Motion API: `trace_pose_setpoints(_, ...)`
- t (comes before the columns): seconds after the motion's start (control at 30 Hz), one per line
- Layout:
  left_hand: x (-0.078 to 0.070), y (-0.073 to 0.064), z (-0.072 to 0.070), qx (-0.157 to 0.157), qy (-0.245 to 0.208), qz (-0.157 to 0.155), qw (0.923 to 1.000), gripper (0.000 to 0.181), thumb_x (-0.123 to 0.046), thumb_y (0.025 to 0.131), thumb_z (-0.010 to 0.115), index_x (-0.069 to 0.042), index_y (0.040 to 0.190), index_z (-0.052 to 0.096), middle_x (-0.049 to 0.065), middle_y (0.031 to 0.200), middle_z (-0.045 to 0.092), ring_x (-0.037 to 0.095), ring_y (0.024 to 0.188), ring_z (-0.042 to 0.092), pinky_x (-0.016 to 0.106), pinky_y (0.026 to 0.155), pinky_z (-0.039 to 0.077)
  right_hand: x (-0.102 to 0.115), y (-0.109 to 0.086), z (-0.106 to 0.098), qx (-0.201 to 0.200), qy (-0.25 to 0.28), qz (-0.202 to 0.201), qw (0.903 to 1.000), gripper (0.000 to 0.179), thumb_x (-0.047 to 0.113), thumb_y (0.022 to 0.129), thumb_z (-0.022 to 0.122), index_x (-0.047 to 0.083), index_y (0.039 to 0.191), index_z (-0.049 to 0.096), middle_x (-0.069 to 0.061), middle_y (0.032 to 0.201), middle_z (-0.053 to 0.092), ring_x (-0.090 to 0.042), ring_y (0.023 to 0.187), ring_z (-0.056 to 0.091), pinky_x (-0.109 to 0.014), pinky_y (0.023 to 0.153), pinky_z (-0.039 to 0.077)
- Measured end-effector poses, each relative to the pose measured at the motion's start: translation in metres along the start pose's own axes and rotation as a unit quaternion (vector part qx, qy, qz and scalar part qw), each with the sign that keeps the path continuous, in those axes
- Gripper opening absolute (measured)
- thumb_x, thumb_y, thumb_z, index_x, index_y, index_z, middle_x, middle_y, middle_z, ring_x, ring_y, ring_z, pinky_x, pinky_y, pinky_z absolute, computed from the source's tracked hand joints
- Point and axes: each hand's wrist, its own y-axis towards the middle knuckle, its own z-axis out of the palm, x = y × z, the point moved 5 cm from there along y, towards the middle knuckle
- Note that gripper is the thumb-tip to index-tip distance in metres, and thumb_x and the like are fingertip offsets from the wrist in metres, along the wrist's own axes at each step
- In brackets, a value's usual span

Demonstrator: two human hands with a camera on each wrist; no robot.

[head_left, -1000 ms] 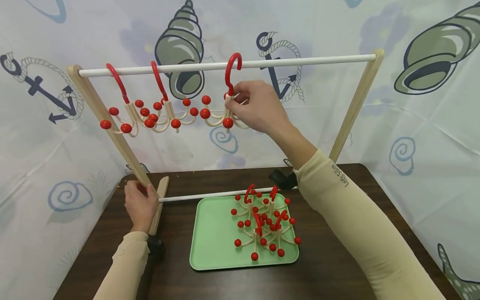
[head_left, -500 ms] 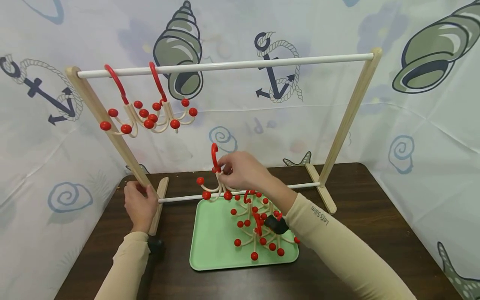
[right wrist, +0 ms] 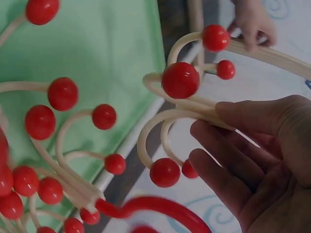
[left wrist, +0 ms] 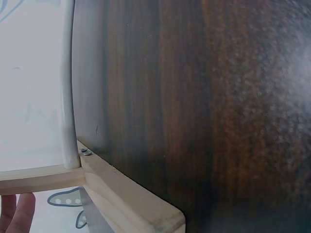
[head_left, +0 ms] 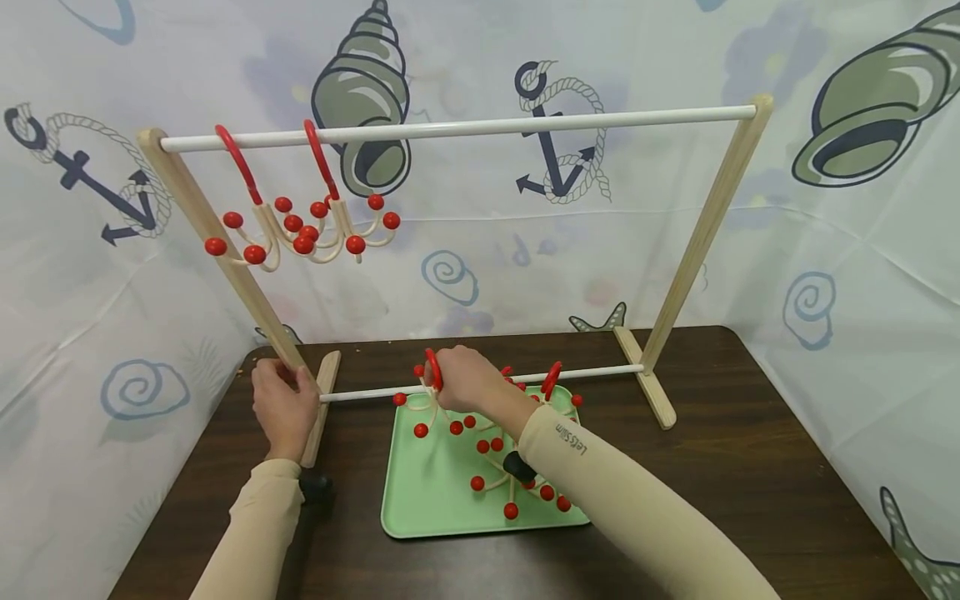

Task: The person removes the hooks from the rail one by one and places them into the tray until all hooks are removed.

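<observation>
My right hand (head_left: 468,379) pinches the stem of a cream multi-arm hanger (right wrist: 181,80) with red ball tips and a red hook (head_left: 433,371). This hanger is low over the far left part of the green tray (head_left: 420,492). My left hand (head_left: 285,408) grips the left wooden post (head_left: 225,250) of a rack near its foot; its fingertips (left wrist: 22,213) show past the post in the left wrist view. Two similar hangers hang by their red hooks (head_left: 322,162) from the white top rod (head_left: 487,127), toward its left end.
Several more hangers (head_left: 512,510) crowd the tray's right side, partly hidden by my right arm. A white lower rod (head_left: 600,372) runs just behind the tray between the rack's wooden feet (head_left: 648,387). Beneath is a dark wooden table (head_left: 720,483), with a patterned cloth (head_left: 525,267) behind.
My right hand has brought its hanger from the top rod down to the tray's far left part. My left hand keeps its place on the post.
</observation>
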Motion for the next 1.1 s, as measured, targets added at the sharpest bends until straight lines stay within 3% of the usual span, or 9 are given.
trace_pose_setpoints(0.13, -0.001, 0.0, 0.0, 0.001, 0.0, 0.001, 1.0, 0.025, -0.015, 0.092, 0.059, 0.003, 0.107, 0.05, 0.022, 0.098, 0.049, 0.039, 0.084, 0.052, 0.054, 0.071, 0.035, 0.0, 0.002, 0.012, 0.009, -0.032, 0.008, 0.9994, 0.02, -0.005, 0.08, 0.058, 0.014, 0.075, 0.058, 0.003, 0.057, 0.044, -0.012, 0.05, 0.033, -0.024, 0.048, 0.031)
trace_pose_setpoints(0.4, -0.001, 0.0, -0.001, -0.001, 0.002, 0.003, 1.0, 0.025, -0.015, 0.092, 0.059, 0.003, 0.107, 0.05, 0.021, 0.098, 0.049, 0.039, 0.085, 0.052, 0.053, 0.071, 0.035, -0.011, 0.004, 0.028, 0.023, -0.055, 0.023, 0.998, 0.018, -0.004, 0.081, 0.059, 0.013, 0.075, 0.06, 0.002, 0.06, 0.05, -0.013, 0.048, 0.036, -0.024, 0.047, 0.032)
trace_pose_setpoints(0.67, -0.001, 0.0, -0.001, 0.001, -0.002, 0.001, 1.0, 0.025, -0.014, 0.093, 0.058, 0.004, 0.109, 0.05, 0.022, 0.099, 0.049, 0.039, 0.087, 0.053, 0.054, 0.072, 0.035, -0.019, 0.009, 0.035, 0.036, -0.068, 0.024, 0.9967, 0.013, 0.006, 0.086, 0.068, 0.016, 0.09, 0.076, 0.004, 0.084, 0.069, -0.012, 0.063, 0.056, -0.023, 0.054, 0.044)
trace_pose_setpoints(0.9, -0.001, 0.0, -0.001, 0.0, 0.001, 0.002, 1.0, 0.026, -0.015, 0.092, 0.059, 0.003, 0.108, 0.05, 0.022, 0.099, 0.049, 0.039, 0.085, 0.052, 0.053, 0.071, 0.035, -0.022, 0.007, 0.032, 0.052, -0.083, 0.037, 0.9945, 0.01, 0.012, 0.086, 0.072, 0.017, 0.094, 0.076, 0.006, 0.084, 0.068, -0.012, 0.067, 0.057, -0.024, 0.057, 0.045)
trace_pose_setpoints(1.1, -0.001, 0.0, -0.001, -0.001, 0.001, 0.003, 1.0, 0.025, -0.015, 0.092, 0.059, 0.003, 0.107, 0.051, 0.021, 0.098, 0.049, 0.038, 0.084, 0.052, 0.051, 0.069, 0.034, -0.019, 0.0, 0.021, 0.07, -0.106, 0.028, 0.9915, 0.024, 0.016, 0.086, 0.073, 0.016, 0.111, 0.074, 0.003, 0.109, 0.07, -0.015, 0.091, 0.064, -0.026, 0.071, 0.05)
